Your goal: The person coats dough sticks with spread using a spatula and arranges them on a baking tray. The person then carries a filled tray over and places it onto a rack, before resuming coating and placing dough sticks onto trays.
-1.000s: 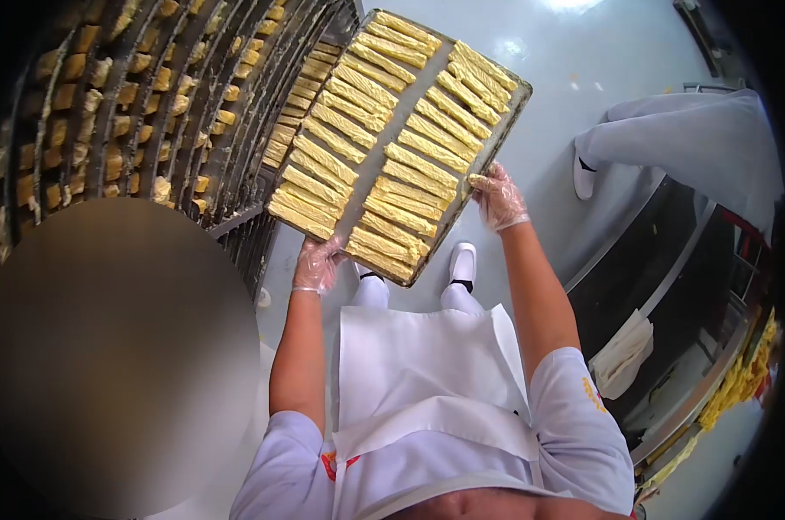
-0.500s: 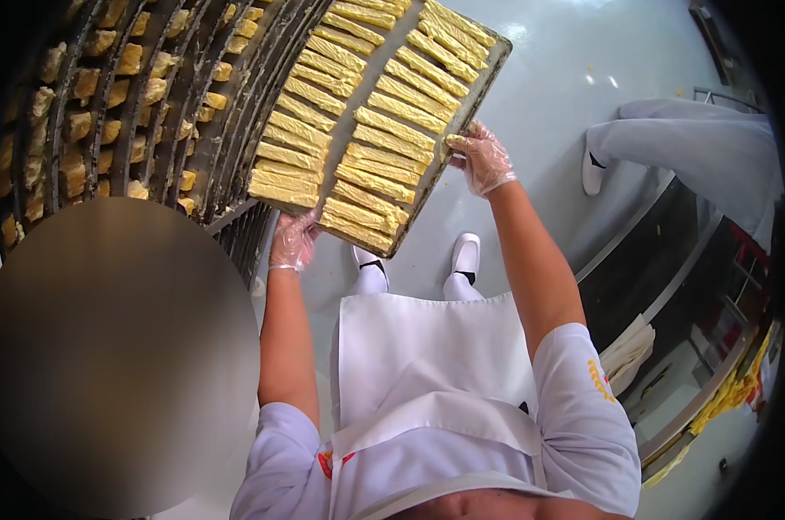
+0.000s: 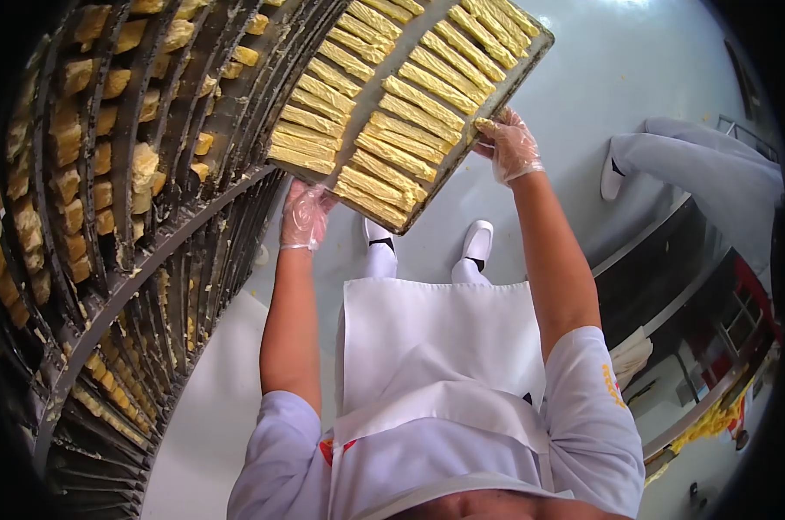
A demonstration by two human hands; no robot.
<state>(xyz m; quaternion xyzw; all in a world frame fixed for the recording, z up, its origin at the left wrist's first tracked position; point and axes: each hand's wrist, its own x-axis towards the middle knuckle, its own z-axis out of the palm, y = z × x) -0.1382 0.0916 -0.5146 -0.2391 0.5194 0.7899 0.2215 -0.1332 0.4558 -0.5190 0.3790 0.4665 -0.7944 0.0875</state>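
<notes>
A dark baking tray (image 3: 358, 130) carries two columns of yellow dough strips (image 3: 418, 108), and it is tilted across the upper middle of the view. My left hand (image 3: 306, 215), in a clear plastic glove, grips the tray's near left corner. On the right edge my right hand (image 3: 509, 147), also gloved, is closed around the rim, with the thumb on top. The tray's left side lies against the tall rack (image 3: 171, 247) of stacked trays; whether its far end is inside a slot cannot be made out.
Pale baked or dough pieces (image 3: 145, 165) fill the rack's shelves at left. Another person's white-clothed legs (image 3: 704, 160) are at the upper right. A dark worktable (image 3: 644, 277) stands at the right, with a white cloth (image 3: 631, 354) and yellow scraps (image 3: 713, 418).
The tray and both my hands have moved up in the view, with the tray closer against the rack. The blurred round patch at lower left is gone, and more of the rack shows.
</notes>
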